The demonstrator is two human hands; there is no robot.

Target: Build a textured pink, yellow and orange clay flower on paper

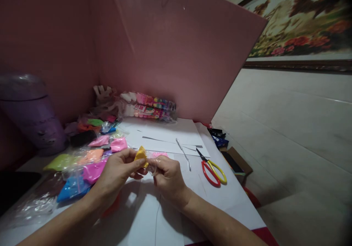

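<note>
My left hand is closed around a small lump of yellow modelling clay, pinched between thumb and fingers. Clear plastic film hangs beside the lump, and my right hand grips it with curled fingers close to my left fingertips. Both hands are raised over the white tabletop. Just behind my right hand, a pink piece is partly hidden. To the right lie scissors with one red and one yellow handle, and a thin silvery stick.
Bagged clay in several colours, including blue and magenta, is heaped at left. Behind it stands a purple tumbler. Colourful clay packages rest against the pink panel. White paper with dark strips lies before them.
</note>
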